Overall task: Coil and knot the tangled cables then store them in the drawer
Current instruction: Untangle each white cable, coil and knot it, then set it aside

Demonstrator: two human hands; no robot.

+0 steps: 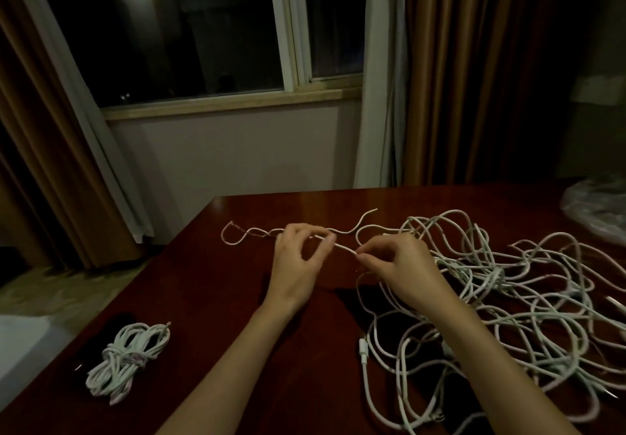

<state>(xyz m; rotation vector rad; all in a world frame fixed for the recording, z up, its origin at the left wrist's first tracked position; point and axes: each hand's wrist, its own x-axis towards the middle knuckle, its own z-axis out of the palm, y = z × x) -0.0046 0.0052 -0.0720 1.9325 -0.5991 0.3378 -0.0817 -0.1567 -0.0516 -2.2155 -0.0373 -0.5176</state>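
Your left hand (298, 258) and right hand (399, 272) work above the middle of the dark red table (210, 285), each closing its grip on the same white cable (342, 247). The left hand pinches it between thumb and forefinger; the right hand pinches it at the fingertips, with the remaining fingers curled. A short straight stretch of cable spans the gap between the two grips, raised slightly off the table. Beyond your left grip, the cable runs away to the left and lies on the table in a flat loop (233, 233), with a wavy free end pointing toward the far edge. Beyond your right grip, the cable appears to pass under the palm toward the tangled pile of white cables (508, 299), which spreads over the right half of the table from the right hand to the near edge; where it joins the pile cannot be told. A white plug (363, 350) lies at the near left margin of that pile. At the near left of the table, well apart from both hands, lies a coiled and knotted bundle (127, 358). A crumpled plastic bag (596, 207) rests at the far right. Behind the table are a dark window (169, 28) and brown curtains (474, 79).
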